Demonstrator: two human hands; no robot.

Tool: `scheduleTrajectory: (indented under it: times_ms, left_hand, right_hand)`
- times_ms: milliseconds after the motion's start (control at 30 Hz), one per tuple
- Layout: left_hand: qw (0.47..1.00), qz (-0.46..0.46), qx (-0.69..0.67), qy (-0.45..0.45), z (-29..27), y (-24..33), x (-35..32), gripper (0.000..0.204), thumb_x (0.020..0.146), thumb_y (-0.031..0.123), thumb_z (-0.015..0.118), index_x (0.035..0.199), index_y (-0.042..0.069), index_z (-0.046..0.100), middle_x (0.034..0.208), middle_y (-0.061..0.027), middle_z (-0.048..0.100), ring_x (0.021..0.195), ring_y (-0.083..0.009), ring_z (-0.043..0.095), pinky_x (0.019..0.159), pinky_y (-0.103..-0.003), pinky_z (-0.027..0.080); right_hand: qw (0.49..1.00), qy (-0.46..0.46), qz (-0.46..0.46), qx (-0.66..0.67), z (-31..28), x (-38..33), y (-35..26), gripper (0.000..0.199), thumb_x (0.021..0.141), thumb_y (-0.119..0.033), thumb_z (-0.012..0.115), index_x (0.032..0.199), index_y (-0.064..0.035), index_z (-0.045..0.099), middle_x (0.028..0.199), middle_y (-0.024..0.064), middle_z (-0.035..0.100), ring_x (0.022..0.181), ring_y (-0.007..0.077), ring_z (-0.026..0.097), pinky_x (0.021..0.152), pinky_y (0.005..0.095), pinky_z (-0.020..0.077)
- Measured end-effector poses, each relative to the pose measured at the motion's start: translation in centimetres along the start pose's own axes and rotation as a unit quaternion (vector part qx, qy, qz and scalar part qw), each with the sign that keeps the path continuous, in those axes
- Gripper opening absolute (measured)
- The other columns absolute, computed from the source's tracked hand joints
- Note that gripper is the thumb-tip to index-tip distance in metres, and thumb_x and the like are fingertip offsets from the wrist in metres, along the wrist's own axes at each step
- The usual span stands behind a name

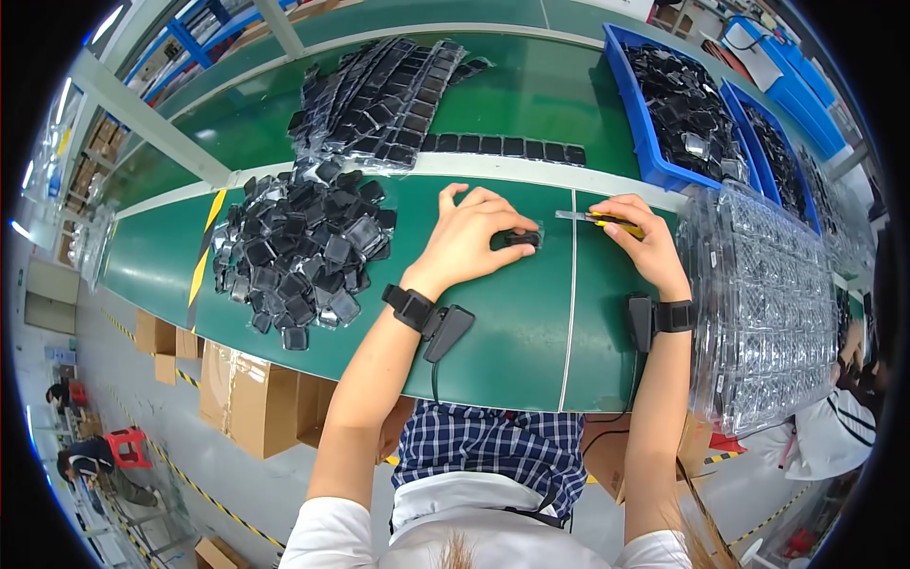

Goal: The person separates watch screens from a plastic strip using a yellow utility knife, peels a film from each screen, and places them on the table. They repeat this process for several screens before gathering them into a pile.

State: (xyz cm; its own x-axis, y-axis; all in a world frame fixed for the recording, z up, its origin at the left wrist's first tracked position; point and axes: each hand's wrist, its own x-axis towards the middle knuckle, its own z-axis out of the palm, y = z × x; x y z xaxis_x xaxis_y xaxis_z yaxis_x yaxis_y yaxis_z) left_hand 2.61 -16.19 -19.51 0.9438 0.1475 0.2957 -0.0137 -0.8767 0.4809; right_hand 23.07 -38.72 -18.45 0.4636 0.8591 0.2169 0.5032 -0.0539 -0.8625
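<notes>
The left hand [471, 235] pinches a black piece [515, 240], likely for steadiness — the right hand [645, 239] grips a knife [616, 222], blade [572, 215] between them.

The left hand [474, 234] is holding a small black piece [518, 240], and the right hand [649, 239] is holding a yellow-and-black utility knife [607, 219] above the green table [502, 332]

Two hands [466, 235]; one knife [621, 223]; two wristbands [412, 308]; two blue bins [675, 175]; one black-piece heap [305, 237].

Cardboard box [239, 398] lower left; red stool [130, 444] near distant person [93, 457].
</notes>
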Motion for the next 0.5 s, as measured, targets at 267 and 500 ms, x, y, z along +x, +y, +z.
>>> scheduleTrajectory:
  times_ms: [267, 500]
  left_hand:
    - [0.991, 0.070, 0.110, 0.031, 1.6, 0.0, 0.1, 0.037, 0.088, 0.047, 0.074, 0.122, 0.030, 0.072, 0.137, 0.0013, 0.062, 0.140, -0.0276, 0.049, 0.116, -0.067, 0.022]
    - [0.988, 0.029, 0.144, 0.045, 1.5, -0.6, -0.7, 0.029, 0.086, 0.037, 0.072, 0.108, 0.019, 0.067, 0.121, -0.0020, 0.062, 0.127, -0.0255, 0.055, 0.111, -0.066, 0.033]
  right_hand:
    - [0.997, 0.005, -0.041, -0.071, -0.6, 0.4, 0.2, 0.026, 0.094, 0.001, 0.066, 0.119, -0.0005, 0.073, 0.117, 0.0110, 0.066, 0.114, 0.0245, 0.063, 0.103, 0.0335, 0.0481]
    - [0.996, -0.004, -0.037, -0.083, 0.2, 0.0, 0.2, 0.029, 0.092, 0.005, 0.064, 0.119, -0.0015, 0.073, 0.117, 0.0112, 0.066, 0.113, 0.0250, 0.063, 0.103, 0.0334, 0.0478]
